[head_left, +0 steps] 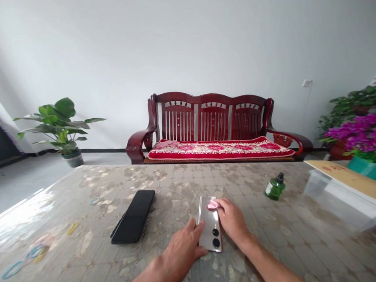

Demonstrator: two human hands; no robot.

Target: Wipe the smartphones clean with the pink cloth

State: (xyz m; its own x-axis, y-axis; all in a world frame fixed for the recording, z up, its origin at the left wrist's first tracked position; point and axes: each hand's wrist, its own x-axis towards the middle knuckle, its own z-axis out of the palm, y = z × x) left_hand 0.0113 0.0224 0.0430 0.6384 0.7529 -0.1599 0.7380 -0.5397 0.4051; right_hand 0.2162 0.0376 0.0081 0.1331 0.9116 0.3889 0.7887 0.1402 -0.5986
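A silver phone (207, 226) lies back side up on the table, with two round black camera lenses at its near right corner. My left hand (187, 244) grips its left edge, thumb near the bottom corner and fingers along the side. With pinched fingers my right hand (232, 217) presses a small pink cloth (213, 204) on the far part of the phone's back. To the left of my hands, a large black phone-like slab (134, 217) rests with its dark, glossy face up.
Several coloured rubber bands (37, 252) lie at the table's left. On the right stand a green pump bottle (275, 187) and a clear plastic box (335, 201) with a tan board (349, 178) on top. Beyond the patterned table (177, 178) is a red wooden bench (213, 119).
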